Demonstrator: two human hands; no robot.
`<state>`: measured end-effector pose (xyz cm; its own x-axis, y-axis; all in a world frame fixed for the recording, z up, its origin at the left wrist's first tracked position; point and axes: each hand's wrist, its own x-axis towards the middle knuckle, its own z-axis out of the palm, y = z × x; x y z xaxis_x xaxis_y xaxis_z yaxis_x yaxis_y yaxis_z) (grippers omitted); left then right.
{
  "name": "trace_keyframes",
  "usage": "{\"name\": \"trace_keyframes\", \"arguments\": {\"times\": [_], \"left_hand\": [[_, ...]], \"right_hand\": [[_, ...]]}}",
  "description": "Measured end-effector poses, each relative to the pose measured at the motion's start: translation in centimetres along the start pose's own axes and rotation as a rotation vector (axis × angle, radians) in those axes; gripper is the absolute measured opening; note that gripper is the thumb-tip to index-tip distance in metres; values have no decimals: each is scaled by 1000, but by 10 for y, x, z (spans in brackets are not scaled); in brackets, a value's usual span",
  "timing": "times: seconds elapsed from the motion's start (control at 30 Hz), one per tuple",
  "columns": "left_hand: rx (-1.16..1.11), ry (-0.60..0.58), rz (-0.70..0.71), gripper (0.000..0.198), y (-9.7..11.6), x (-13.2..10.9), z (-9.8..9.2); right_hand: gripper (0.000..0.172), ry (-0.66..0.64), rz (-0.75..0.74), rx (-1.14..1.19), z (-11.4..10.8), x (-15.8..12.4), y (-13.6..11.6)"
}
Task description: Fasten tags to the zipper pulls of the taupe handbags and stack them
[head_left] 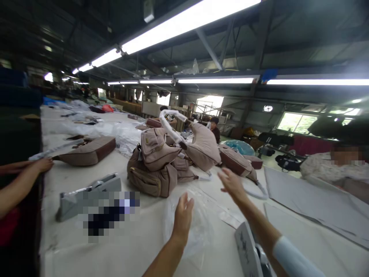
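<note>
My left hand (183, 216) is open, fingers pointing up, over a clear plastic bag (198, 227) on the white table. To its right my right hand (233, 185) reaches forward, also open, fingers apart. Just beyond it is a taupe handbag (203, 148), tilted, its handle (173, 123) wrapped in white material and arching up to the left. I cannot tell whether this bag rests on the pile or is in the air. Left of it, taupe bags with zipped pockets (152, 177) lie heaped together. Neither hand visibly holds anything.
A grey tape dispenser (89, 194) stands left, another (249, 250) near my right forearm. At the left edge, another person's hand (43, 164) is at the strap of a brown-bottomed bag (92, 151). Large grey sheets (311, 204) lie right; a seated person (319, 165) is beyond.
</note>
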<state>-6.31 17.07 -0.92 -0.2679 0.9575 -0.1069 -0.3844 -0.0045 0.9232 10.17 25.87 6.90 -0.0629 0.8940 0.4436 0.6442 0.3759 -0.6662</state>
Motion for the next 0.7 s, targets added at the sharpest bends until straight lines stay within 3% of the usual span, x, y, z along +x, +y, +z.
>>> {"name": "trace_keyframes", "arguments": {"times": [0.07, 0.13, 0.23, 0.37, 0.53, 0.7], "left_hand": [[60, 27, -26, 50, -37, -5, -31], [168, 56, -9, 48, -69, -13, -55], [337, 129, 100, 42, -90, -22, -67], [463, 62, 235, 32, -85, -25, -45], [572, -151, 441, 33, -75, -24, -10], [714, -126, 526, 38, -48, 10, 0]], "right_hand": [[25, -111, -29, -65, 41, -22, 18], [25, -174, -51, -120, 65, -54, 38], [44, -189, -39, -194, 64, -89, 66], [55, -174, 2, -258, 32, -92, 89], [55, -170, 41, -287, 12, -86, 98], [49, -187, 43, -235, -5, -123, 103]]}}
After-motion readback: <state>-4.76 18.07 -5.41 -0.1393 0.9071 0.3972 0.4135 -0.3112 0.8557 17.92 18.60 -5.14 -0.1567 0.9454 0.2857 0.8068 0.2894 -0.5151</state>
